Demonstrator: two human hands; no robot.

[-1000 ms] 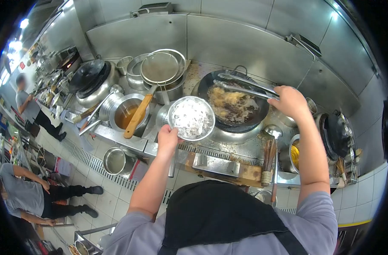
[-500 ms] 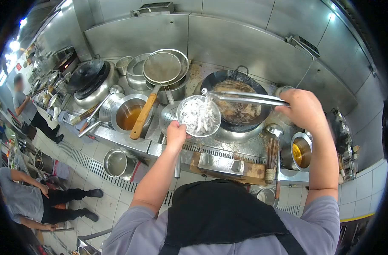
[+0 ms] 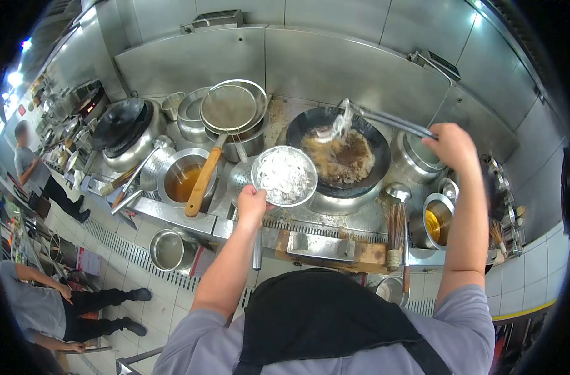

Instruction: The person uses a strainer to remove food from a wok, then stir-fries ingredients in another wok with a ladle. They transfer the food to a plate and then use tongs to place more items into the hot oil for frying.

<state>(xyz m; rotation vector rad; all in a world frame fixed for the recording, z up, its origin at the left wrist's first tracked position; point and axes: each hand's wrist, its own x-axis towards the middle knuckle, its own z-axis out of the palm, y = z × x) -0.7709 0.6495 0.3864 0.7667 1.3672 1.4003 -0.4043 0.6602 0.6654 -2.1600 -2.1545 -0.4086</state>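
My left hand (image 3: 252, 206) is closed on the rim of a metal bowl (image 3: 284, 176) that holds white, flour-coated pieces. My right hand (image 3: 452, 147) grips a pair of metal tongs (image 3: 391, 121) that reach left over the wok (image 3: 385, 134). From the tongs' tips hangs a white-coated strip (image 3: 341, 124) above the wok. Brown, bubbling oil (image 3: 338, 156) fills the wok's bottom, with pale bits in it. The bowl is just left of the wok's near edge.
Left of the bowl are a pot of brown liquid (image 3: 182, 181), a wooden-handled strainer (image 3: 229, 109) and a perforated ladle (image 3: 238, 178). To the right lie a ladle (image 3: 397, 191), a bamboo brush (image 3: 394, 234) and a pot of yellow oil (image 3: 434, 225). Two people (image 3: 38, 306) stand at left.
The tongs have moved from above the bowl to over the wok, carrying a coated strip. My left hand still holds the bowl; the view has shifted slightly.
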